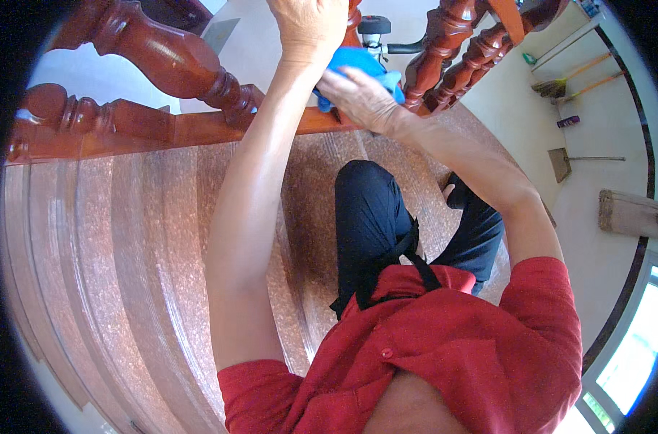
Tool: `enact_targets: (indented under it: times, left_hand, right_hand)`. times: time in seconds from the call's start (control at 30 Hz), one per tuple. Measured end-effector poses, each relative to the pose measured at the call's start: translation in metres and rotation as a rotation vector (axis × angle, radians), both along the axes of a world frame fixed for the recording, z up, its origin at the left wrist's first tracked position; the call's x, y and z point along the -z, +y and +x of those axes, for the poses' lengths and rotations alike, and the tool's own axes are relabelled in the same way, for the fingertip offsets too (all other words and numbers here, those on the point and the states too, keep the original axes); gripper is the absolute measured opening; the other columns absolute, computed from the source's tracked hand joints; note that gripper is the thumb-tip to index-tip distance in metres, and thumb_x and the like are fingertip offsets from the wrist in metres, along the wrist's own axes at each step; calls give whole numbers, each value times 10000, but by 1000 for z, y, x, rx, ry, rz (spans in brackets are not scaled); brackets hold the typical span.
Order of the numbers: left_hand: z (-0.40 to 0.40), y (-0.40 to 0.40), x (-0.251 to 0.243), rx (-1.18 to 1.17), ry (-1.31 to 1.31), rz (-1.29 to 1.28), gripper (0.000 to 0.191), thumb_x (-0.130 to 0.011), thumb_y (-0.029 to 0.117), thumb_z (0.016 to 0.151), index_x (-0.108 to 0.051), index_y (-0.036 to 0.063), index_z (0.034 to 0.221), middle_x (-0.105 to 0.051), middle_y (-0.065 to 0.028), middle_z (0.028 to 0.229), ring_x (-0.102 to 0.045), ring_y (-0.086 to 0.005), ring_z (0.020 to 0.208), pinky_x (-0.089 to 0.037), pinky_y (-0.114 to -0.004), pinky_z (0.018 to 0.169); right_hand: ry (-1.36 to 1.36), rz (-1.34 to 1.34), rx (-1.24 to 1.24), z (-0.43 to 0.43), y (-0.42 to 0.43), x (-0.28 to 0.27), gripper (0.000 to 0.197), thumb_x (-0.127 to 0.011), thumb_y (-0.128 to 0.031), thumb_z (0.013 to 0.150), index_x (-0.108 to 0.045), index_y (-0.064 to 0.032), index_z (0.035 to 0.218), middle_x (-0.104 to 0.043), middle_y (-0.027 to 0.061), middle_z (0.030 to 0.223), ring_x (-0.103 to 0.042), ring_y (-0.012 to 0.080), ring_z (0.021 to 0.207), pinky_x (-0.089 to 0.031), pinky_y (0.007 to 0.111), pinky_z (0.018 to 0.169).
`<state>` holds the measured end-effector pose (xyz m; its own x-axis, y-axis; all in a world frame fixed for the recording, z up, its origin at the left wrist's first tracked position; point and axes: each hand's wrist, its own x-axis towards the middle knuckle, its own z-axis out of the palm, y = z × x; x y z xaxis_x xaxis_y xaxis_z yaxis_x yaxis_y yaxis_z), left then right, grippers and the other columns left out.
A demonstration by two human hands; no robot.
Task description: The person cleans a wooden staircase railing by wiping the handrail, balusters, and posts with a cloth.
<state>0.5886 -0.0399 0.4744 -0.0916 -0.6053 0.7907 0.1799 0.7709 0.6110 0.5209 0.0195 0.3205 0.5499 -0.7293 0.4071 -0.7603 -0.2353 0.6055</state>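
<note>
My right hand (356, 97) is pressed on a blue cloth (361, 59), which is bunched around the lower part of a red-brown turned wooden baluster (353, 24). The hand is slightly blurred. At the top edge, my left hand (310, 24) is beside the same baluster, with its fingers cut off by the picture's rim, so its grip is hidden. Below the cloth runs the wooden bottom rail (313, 120) of the staircase railing.
More thick turned balusters (161, 46) stand to the left, others (443, 49) to the right. Speckled brown stone steps (161, 228) curve down the left side. Beyond the railing is a handlebar grip (405, 49). Brooms (551, 87), a dustpan (559, 164) and a mat (630, 213) lie at right.
</note>
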Motion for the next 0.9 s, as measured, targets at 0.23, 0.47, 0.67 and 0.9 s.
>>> enact_targets:
  times: [0.23,0.47,0.67,0.9]
  left_hand:
    - [-11,-8,5,8,66,-65,430,-588,109,866,-388,10,1233,-570,-100,955,-561,-163,795,-468,-297,728]
    - [-15,-8,2,-121,35,-230,420,-592,118,860,-412,-14,1216,-571,-104,958,-559,-174,814,-458,-309,752]
    - [-3,-6,4,-106,3,-116,390,-594,127,860,-439,-19,1187,-581,-123,988,-566,-197,852,-455,-322,777]
    - [-19,-12,7,-40,171,-195,396,-585,110,866,-440,-29,1208,-587,-112,990,-567,-186,866,-448,-314,806]
  right_hand:
    - [328,150,7,8,-16,100,358,-539,-258,740,-671,-130,1048,-558,13,1166,-379,216,1196,-188,379,1103]
    - [309,315,-55,4,-15,114,242,-568,-276,715,-718,-229,899,-560,-30,1129,-394,211,1143,-141,384,1101]
    - [124,173,-205,-22,10,44,313,-583,-324,671,-689,-186,931,-539,-31,1034,-395,185,1117,-302,361,971]
    - [-1720,-103,-83,-43,-1,-20,317,-589,-351,841,-534,-68,974,-514,104,819,-531,268,821,-431,409,797]
